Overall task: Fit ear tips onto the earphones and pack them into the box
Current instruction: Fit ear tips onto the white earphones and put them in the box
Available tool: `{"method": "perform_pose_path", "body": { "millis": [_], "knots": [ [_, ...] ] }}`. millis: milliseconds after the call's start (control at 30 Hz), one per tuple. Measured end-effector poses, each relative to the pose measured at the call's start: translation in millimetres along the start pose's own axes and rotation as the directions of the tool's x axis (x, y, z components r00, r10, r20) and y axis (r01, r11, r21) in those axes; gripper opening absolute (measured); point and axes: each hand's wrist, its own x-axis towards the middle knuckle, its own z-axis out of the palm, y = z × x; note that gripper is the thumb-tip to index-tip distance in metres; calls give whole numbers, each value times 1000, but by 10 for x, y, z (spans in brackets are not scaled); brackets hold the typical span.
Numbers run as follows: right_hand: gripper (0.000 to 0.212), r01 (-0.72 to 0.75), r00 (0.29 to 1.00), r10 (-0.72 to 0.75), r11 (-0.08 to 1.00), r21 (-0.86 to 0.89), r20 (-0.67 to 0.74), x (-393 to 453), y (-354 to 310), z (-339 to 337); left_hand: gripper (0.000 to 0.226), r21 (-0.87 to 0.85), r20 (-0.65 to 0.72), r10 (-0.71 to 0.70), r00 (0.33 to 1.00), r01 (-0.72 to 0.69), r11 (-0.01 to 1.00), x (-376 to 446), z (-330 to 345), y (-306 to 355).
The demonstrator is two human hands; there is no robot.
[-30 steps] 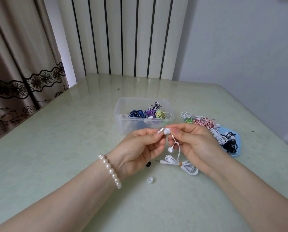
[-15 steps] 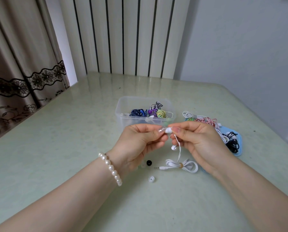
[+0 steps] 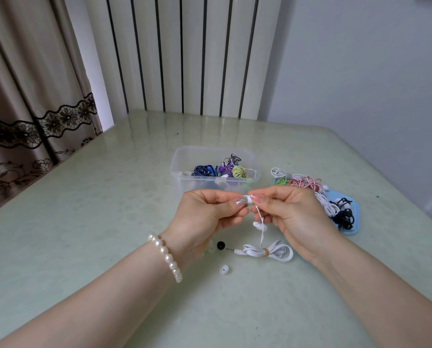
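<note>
white earbud (image 3: 248, 199) pinched between left hand (image 3: 204, 217), right hand (image 3: 292, 217).

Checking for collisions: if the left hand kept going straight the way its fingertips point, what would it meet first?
Probably the right hand. The left hand points rightward across the white earbud both pinch, so the right fingertips lie directly ahead, almost touching.
</note>
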Motion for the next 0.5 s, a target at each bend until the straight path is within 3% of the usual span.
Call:
{"method": "perform_pose_path", "body": {
  "millis": [200,500],
  "knots": [
    [9,-21,1000,21,1000,15,14,8,-18,-23,7,-25,23,-31,999,32,999,2,-3,23],
    [17,-65,992,50,990,128,116,-4,-69,-37,14,-195,148,-209,967,235,952,-11,1,28]
  ]
}}
